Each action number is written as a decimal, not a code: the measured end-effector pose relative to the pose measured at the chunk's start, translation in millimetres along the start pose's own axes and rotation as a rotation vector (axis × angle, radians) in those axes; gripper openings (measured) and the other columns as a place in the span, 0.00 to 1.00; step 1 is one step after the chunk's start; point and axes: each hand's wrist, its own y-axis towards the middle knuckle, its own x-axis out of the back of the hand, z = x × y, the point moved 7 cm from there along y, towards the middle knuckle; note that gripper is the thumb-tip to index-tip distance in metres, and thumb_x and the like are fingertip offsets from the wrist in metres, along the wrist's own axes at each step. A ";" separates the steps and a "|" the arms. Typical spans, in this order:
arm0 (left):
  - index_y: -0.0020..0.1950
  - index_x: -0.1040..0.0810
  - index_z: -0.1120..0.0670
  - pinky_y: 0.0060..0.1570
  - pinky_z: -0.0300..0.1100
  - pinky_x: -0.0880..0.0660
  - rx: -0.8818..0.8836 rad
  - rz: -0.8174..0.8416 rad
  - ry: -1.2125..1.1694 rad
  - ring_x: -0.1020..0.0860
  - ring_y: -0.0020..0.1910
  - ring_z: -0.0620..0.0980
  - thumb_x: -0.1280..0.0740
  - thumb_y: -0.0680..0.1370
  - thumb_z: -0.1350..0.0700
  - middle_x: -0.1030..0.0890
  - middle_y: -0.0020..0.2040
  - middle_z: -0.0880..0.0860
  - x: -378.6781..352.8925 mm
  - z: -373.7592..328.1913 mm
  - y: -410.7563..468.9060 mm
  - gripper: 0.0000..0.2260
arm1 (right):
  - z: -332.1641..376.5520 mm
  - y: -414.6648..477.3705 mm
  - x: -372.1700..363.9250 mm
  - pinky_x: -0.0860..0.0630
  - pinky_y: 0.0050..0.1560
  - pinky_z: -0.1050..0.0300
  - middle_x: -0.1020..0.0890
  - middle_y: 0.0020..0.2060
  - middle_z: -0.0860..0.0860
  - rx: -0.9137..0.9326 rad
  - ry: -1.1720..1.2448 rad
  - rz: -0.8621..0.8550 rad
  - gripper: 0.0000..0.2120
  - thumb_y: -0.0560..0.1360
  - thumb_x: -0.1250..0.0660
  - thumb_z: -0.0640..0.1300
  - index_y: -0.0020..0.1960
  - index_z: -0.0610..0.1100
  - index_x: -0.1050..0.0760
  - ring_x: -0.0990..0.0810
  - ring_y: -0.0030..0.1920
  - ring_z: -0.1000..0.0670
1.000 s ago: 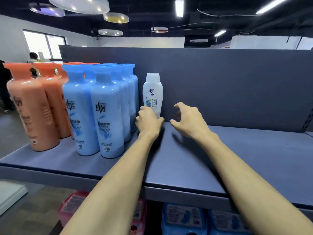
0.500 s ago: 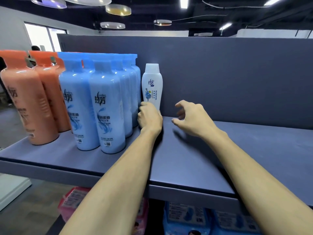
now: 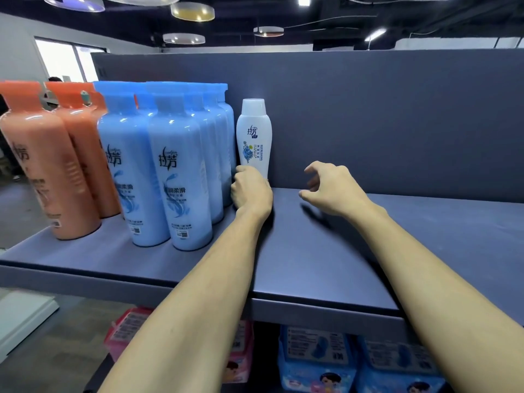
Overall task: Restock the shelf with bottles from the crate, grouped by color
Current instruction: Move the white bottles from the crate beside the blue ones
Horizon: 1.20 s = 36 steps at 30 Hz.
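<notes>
A small white bottle (image 3: pixel 254 131) stands upright at the back of the dark blue shelf (image 3: pixel 312 251), just right of the blue bottles. My left hand (image 3: pixel 251 191) is curled around its base, knuckles toward me, hiding the bottom of the bottle. My right hand (image 3: pixel 331 190) hovers over the shelf a little to the right of the bottle, fingers spread and bent, holding nothing. Several tall light-blue bottles (image 3: pixel 181 177) stand in rows at the left. Orange bottles (image 3: pixel 48 171) stand beyond them at the far left. No crate is in view.
The shelf's blue back panel (image 3: pixel 397 123) rises behind the bottles. Bare shelf surface stretches to the right of my hands. Under the shelf lie pink packs (image 3: pixel 124 333) and blue packs (image 3: pixel 314 361). A white board (image 3: pixel 25 313) lies on the floor at the left.
My right hand has drawn slightly to the right, away from the white bottle. My left hand stays at the bottle's base. My view has come closer to the shelf.
</notes>
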 end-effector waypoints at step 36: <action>0.55 0.31 0.54 0.37 0.45 0.32 -0.694 0.121 0.147 0.23 0.44 0.58 0.38 0.74 0.53 0.20 0.44 0.52 62.5 -72.9 -132.7 0.11 | 16.7 -156.2 87.0 0.22 0.57 0.51 0.17 0.56 0.49 0.032 -0.119 -0.100 0.20 0.74 0.29 0.48 0.64 0.44 0.24 0.19 0.53 0.50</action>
